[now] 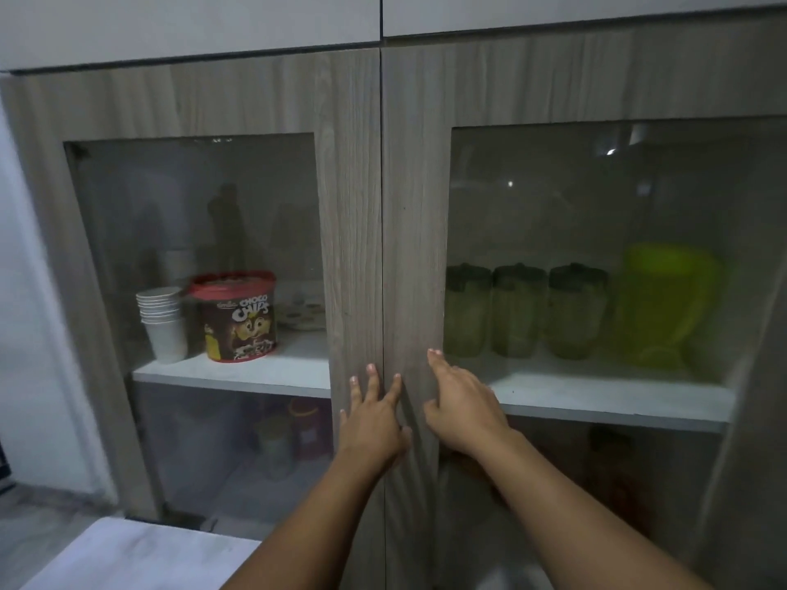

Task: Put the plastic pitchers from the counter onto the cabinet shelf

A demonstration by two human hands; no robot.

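Observation:
Both glass-fronted cabinet doors are shut. Behind the right door's glass, three dark green plastic pitchers (519,310) with dark lids stand in a row on the white shelf (609,398). A bright yellow-green pitcher (664,304) stands to their right on the same shelf. My left hand (372,419) lies flat on the left door's wooden frame (353,249), fingers spread. My right hand (462,402) rests flat on the right door's frame (413,249), fingers apart. Neither hand holds anything.
Behind the left glass stand a stack of white paper cups (164,323), a red-lidded Choco Chips tub (238,317) and a plate further back. Jars show dimly on the lower shelf. A pale counter corner (127,555) lies at the lower left.

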